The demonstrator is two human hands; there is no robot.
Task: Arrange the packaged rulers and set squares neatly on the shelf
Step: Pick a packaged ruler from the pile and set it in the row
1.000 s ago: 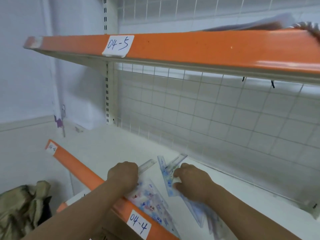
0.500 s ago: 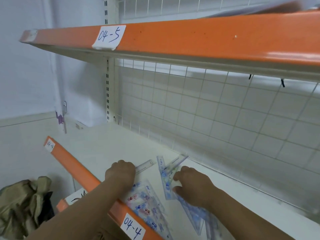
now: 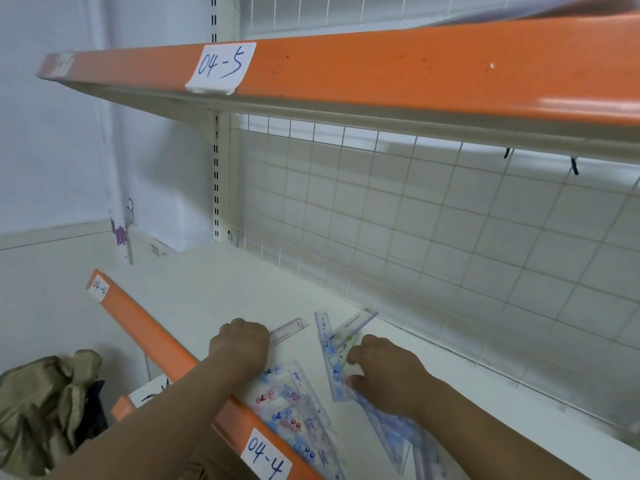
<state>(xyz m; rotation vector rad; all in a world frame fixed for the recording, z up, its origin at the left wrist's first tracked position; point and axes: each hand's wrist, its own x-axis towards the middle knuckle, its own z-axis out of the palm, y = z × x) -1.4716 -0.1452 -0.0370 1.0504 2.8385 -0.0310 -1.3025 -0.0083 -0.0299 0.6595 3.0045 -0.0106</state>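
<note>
Shelf carries both ruler packs flat near orange front edge. Left hand, fingers curled, grips left pack. Right hand, fingers curled, pinches right pack, just beside first. Edge label reads 04-4.

On inspection, the bare left hand and bare right hand were uncovered, and the bare left forearm and bare right forearm were likewise unclothed as far as could be seen.
</note>
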